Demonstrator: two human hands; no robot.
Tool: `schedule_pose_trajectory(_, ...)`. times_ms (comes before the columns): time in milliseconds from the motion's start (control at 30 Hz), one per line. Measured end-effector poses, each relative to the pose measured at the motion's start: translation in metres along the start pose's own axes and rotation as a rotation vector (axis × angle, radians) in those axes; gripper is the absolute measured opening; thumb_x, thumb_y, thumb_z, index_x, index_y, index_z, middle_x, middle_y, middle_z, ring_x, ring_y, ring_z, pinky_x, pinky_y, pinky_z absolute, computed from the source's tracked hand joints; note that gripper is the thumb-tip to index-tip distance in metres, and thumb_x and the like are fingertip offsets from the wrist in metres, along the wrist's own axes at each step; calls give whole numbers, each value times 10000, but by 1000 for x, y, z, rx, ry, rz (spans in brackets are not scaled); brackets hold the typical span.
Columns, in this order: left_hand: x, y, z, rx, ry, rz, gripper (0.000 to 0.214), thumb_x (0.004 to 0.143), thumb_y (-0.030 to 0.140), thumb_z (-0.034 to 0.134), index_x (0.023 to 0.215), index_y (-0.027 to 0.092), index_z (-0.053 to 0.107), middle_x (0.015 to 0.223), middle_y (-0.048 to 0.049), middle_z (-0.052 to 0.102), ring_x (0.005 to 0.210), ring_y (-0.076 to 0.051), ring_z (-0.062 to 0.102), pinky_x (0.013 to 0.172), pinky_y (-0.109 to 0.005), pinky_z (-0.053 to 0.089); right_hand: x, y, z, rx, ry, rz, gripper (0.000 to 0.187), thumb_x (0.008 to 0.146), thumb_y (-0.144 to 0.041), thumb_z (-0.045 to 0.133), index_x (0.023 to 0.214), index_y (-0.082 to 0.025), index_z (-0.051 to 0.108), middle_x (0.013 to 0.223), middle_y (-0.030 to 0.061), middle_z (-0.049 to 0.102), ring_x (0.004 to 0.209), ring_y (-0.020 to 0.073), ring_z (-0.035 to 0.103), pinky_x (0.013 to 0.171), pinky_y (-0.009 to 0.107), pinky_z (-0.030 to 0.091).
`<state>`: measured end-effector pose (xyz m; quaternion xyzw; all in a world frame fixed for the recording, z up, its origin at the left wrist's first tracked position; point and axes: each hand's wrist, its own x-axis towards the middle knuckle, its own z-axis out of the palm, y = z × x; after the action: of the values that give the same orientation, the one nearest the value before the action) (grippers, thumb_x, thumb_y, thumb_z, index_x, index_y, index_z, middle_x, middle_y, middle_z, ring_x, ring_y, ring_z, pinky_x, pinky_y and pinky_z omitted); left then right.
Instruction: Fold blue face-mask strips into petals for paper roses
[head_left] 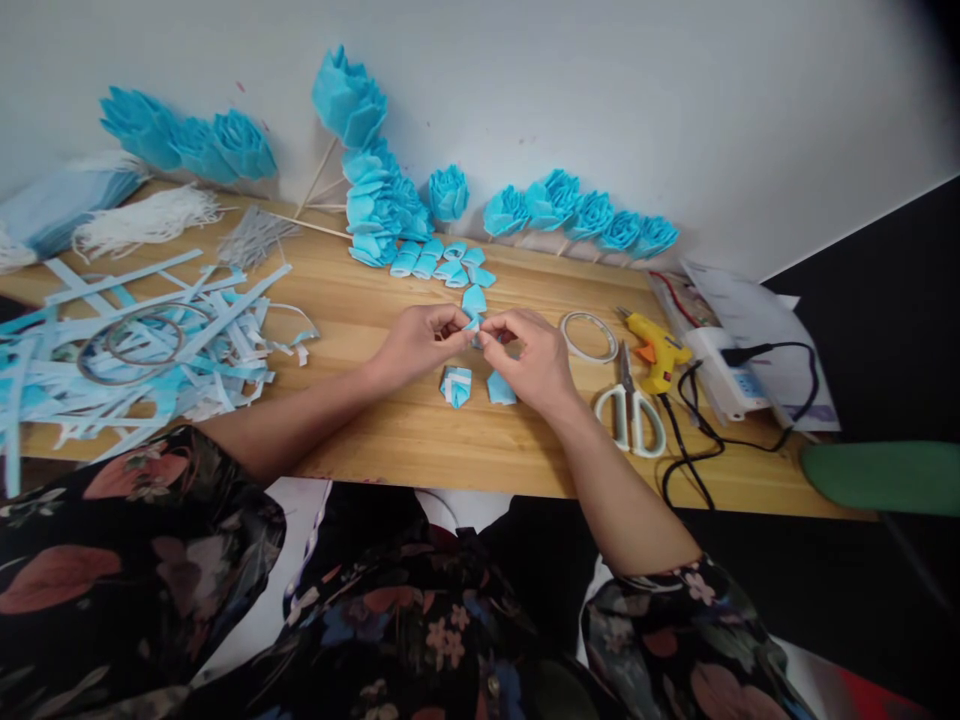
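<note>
Both of my hands meet over the middle of the wooden table. My left hand and my right hand each pinch a small light-blue folded petal piece between fingertips. Two more folded blue pieces lie on the table just below my hands. A row of folded petals lies farther back, toward the wall.
Finished blue fabric flowers on sticks lean along the wall. A heap of blue and white strips covers the left. At the right lie a tape ring, white-handled scissors, a yellow glue gun and its black cord.
</note>
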<state>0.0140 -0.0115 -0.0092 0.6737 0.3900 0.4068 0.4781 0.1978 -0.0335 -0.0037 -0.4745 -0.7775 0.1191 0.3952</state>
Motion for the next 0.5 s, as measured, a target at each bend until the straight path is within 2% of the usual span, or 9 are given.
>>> schedule_pose_trajectory(500, 0, 3, 0, -63, -14, -8, 157, 823, 273, 680, 738, 151, 629, 642, 24, 565, 571, -72, 458, 528, -197, 350, 1, 1, -2, 49, -12, 6, 147, 857, -210, 571, 782, -237, 695, 760, 9, 699, 733, 174, 618, 744, 336, 487)
